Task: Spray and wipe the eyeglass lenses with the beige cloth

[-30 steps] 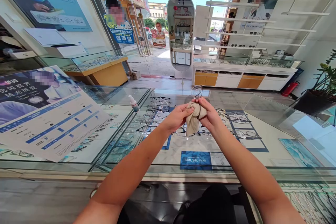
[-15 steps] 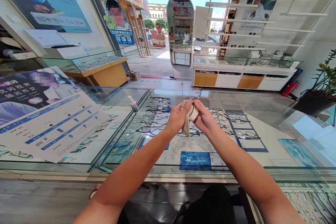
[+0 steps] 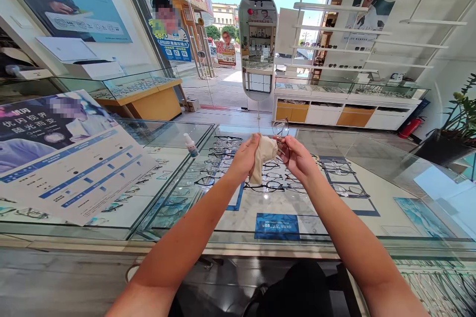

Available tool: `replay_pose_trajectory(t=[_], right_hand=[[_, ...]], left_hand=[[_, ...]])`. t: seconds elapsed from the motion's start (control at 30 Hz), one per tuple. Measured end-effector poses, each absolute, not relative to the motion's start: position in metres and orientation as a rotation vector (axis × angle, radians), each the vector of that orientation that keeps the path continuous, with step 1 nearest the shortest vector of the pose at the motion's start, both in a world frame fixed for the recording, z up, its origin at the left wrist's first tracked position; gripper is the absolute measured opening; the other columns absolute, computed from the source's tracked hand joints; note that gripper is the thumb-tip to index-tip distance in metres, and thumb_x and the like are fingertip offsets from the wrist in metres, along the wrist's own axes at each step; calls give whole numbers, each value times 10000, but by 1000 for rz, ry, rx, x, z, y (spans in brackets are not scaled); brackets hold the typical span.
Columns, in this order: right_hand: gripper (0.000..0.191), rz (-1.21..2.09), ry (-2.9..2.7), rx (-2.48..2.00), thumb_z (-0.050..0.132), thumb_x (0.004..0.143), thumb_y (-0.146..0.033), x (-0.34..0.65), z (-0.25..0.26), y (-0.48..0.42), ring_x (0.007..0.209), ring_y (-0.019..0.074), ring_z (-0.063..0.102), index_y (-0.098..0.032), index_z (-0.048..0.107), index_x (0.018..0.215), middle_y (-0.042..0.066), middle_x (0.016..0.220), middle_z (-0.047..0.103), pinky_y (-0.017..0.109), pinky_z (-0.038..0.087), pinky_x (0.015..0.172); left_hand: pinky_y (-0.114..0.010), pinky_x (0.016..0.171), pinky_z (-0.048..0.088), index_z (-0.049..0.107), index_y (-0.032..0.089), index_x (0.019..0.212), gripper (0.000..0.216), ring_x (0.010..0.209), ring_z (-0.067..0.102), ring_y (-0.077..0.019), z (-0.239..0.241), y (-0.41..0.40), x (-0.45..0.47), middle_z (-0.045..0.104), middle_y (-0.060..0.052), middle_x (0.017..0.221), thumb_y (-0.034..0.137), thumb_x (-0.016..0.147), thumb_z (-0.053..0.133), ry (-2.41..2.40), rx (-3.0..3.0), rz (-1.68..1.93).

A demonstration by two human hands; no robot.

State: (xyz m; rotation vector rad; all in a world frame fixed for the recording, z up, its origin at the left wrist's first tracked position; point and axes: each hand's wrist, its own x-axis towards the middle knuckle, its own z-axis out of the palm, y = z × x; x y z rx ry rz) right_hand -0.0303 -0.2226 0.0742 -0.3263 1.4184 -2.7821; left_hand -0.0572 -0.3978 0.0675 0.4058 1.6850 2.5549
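Both my hands are raised over the glass display counter (image 3: 364, 193). My left hand (image 3: 243, 158) pinches a beige cleaning cloth (image 3: 262, 158), which hangs down from my fingers and wraps one lens. My right hand (image 3: 299, 158) grips a pair of thin-framed glasses (image 3: 280, 133); one round lens sticks up above the cloth and a temple runs down by my fingers. The two hands almost touch around the cloth.
Under the counter glass lie rows of eyeglass frames (image 3: 223, 151). A small spray bottle (image 3: 191, 145) stands on the counter left of my hands. A large printed poster (image 3: 70, 158) covers the left counter. An oval mirror (image 3: 258, 39), shelves and a potted plant (image 3: 459, 124) stand beyond.
My hands have lifted a little and parted slightly. The glasses turned in my right hand, so the lens shows more clearly above the cloth, and the cloth shifted left with my left hand.
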Motion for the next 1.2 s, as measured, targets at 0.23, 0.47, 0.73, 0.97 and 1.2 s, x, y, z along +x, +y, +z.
replay_pose_trajectory(t=[0.23, 0.47, 0.73, 0.97, 1.2], right_hand=[[413, -2673, 1473, -351, 1019, 653, -498, -25, 73, -232, 937, 146, 618, -231, 714, 729, 16, 1067, 726, 264, 509, 851], [427, -2561, 1584, -384, 1009, 652, -532, -23, 67, -240, 850, 148, 549, -229, 718, 726, -12, 858, 649, 292, 439, 867], [431, -2525, 1638, -398, 993, 673, -552, -23, 66, -239, 833, 157, 534, -238, 702, 721, -17, 829, 641, 300, 448, 865], [424, -2555, 1628, -380, 977, 705, -539, -24, 68, -234, 785, 145, 564, -224, 695, 732, -11, 815, 663, 287, 459, 779], [444, -2514, 1565, -347, 998, 670, -550, -20, 68, -241, 680, 122, 511, -205, 730, 748, -14, 739, 642, 265, 396, 644]], left_hand=[[-331, 786, 603, 756, 181, 884, 688, 952, 775, -282, 77, -401, -51, 778, -81, 809, 830, 687, 869, 1756, 378, 2571], [-331, 764, 604, 758, 172, 923, 723, 850, 764, -249, 75, -404, -53, 759, -67, 788, 878, 769, 766, 1840, 449, 2565], [-265, 666, 535, 770, 181, 900, 636, 695, 650, -159, 78, -414, -57, 722, -34, 761, 812, 819, 780, 1891, 649, 2360], [-284, 729, 563, 828, 156, 969, 525, 771, 710, -196, 83, -427, -65, 796, -88, 892, 599, 725, 971, 1726, 677, 2252], [-267, 715, 568, 816, 164, 987, 508, 768, 700, -178, 81, -419, -55, 799, -61, 924, 491, 661, 1028, 1838, 620, 2328]])
